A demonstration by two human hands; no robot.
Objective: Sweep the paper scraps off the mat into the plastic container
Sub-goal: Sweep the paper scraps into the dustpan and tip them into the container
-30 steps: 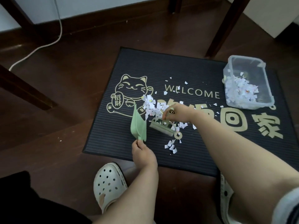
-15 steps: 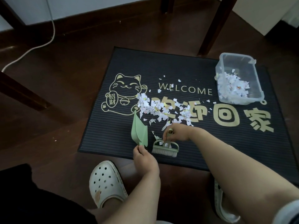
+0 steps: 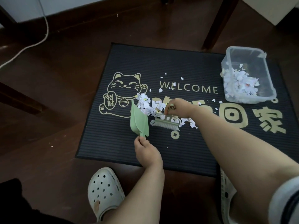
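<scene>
Dim indoor light, soft focus, wide-angle bowing

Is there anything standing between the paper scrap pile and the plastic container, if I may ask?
Only the person's own right hand gripping the brush; otherwise bare mat with stray scraps lies before the container.

1. Dark brown wood floor [image 3: 56,110], dim light.
2. White wall [image 3: 24,7] at top left, dark baseboard [image 3: 97,15] below it.
3. White cable [image 3: 45,34] trailing across the floor.
4. Dark wooden furniture legs [image 3: 216,25] at top right and left edge.
5. White cabinet [image 3: 271,8] in the top right corner.
</scene>
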